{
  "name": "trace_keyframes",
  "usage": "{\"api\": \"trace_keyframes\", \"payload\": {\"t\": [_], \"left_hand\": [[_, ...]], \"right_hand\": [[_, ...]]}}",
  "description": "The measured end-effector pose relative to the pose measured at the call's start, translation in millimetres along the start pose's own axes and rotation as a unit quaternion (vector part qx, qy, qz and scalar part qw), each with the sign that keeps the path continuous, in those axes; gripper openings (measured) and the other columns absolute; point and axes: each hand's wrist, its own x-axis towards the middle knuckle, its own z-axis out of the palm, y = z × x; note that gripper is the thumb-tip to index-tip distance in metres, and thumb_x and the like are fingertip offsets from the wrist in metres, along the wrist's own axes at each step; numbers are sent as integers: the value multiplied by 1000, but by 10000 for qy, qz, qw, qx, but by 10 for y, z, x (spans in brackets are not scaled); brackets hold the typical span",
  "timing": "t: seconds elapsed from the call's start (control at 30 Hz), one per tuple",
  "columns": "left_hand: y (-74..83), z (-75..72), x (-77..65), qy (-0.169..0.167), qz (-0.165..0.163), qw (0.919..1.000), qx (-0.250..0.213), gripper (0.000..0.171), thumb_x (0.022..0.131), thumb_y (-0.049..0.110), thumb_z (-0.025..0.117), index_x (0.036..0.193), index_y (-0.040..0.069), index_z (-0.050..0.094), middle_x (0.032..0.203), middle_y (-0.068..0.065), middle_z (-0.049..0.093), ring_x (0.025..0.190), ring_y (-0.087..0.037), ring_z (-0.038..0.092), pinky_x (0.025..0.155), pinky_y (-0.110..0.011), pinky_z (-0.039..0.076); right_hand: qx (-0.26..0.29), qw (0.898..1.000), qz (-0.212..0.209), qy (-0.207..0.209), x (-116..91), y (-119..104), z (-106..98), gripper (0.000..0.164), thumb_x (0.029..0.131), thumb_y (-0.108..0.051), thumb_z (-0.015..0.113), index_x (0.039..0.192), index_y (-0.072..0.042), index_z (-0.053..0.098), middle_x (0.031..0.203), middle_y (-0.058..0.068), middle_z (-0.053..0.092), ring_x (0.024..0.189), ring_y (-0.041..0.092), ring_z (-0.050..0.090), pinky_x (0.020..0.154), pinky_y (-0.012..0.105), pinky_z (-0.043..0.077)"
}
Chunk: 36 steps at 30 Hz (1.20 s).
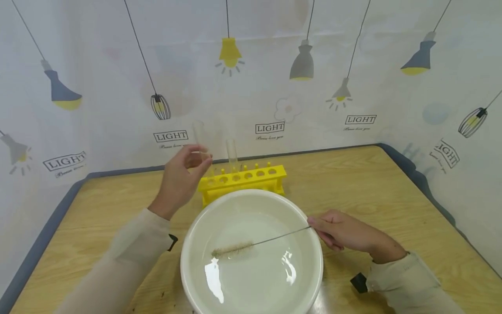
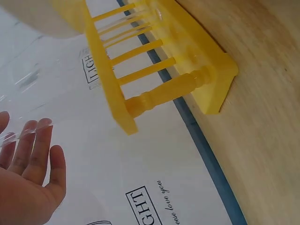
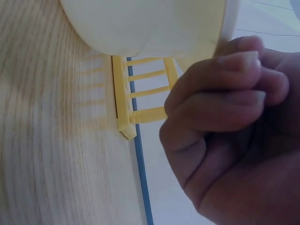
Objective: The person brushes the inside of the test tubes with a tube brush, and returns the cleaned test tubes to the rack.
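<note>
A clear glass test tube (image 1: 198,132) is pinched between the thumb and fingers of my left hand (image 1: 181,174), held upright over the left end of the yellow test tube rack (image 1: 243,179). In the left wrist view the left hand (image 2: 30,178) shows beside the rack (image 2: 150,93), the glass hard to make out. My right hand (image 1: 349,231) grips the thin wire handle of a test tube brush (image 1: 235,249) at the basin's right rim. The bristles lie over the white basin (image 1: 186,261), which holds water. Curled fingers of the right hand (image 3: 220,108) hide the handle in the right wrist view.
A second clear test tube (image 1: 232,155) stands in the rack, just behind the basin. The wooden table (image 1: 392,187) meets a pale wall covering (image 1: 255,96) printed with lamps, along a dark blue edge.
</note>
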Motion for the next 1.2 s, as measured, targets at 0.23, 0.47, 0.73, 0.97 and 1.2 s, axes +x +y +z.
{"api": "trace_keyframes", "payload": {"t": [0.23, 0.47, 0.73, 0.97, 1.2], "left_hand": [[-148, 71, -28, -191, -477, 9986, 91, 37, 97, 34, 67, 129, 17, 59, 116, -7, 71, 113, -27, 68, 95, -45, 55], [-268, 141, -73, -369, -757, 9964, -18, 34, 97, 28, 67, 126, 14, 59, 119, -12, 71, 115, -30, 67, 97, -45, 55], [-312, 191, -111, -585, -1064, 9923, 242, 33, 98, 28, 65, 127, 15, 57, 125, -11, 67, 122, -30, 63, 100, -47, 52], [-376, 206, -133, -560, -909, 9940, 254, 33, 99, 28, 65, 127, 13, 57, 132, -10, 63, 126, -30, 60, 107, -52, 46], [-349, 179, -112, -581, -871, 9940, 316, 42, 98, 30, 66, 134, 15, 51, 138, -13, 60, 130, -31, 56, 111, -58, 39]], "right_hand": [[-79, 9999, 96, 101, 4, 7, 17, 61, 111, -33, 33, 65, 5, 46, 53, 5, 47, 46, 4, 44, 41, 27, 40], [-163, 9998, -50, 130, -9, -17, 39, 59, 111, -28, 34, 63, 4, 46, 53, 18, 44, 45, 4, 43, 40, 27, 39], [-393, 9989, -181, 207, 15, -4, 32, 58, 111, -26, 33, 61, 1, 47, 52, 17, 45, 44, 2, 43, 39, 25, 40], [-385, 9987, -201, 250, 11, -41, 24, 57, 111, -25, 35, 61, 1, 47, 51, 14, 45, 44, 4, 43, 39, 26, 40], [-324, 9987, -313, 234, 4, -43, 27, 57, 111, -22, 34, 61, 3, 46, 54, 25, 44, 44, 5, 43, 39, 26, 40]]}}
